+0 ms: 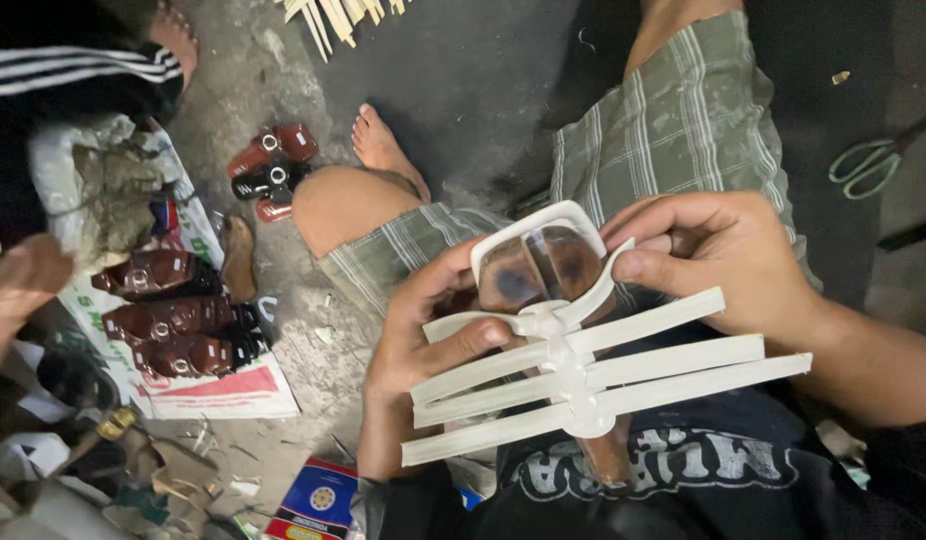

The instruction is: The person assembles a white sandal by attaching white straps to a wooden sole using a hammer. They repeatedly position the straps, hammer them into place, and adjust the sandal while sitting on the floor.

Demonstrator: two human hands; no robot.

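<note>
Holding the white plastic frame (583,360) in both hands, left hand (423,340) clasping its slats, right hand (723,260) pinching the loop around the brown piece (538,268); seating it seems next.

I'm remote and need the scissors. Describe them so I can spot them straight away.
Start at the person's right hand holding the white slatted frame, then go up and outward to the dark floor by the picture's right edge. The scissors lie there alone; their pale green looped handles set them apart.
</note>
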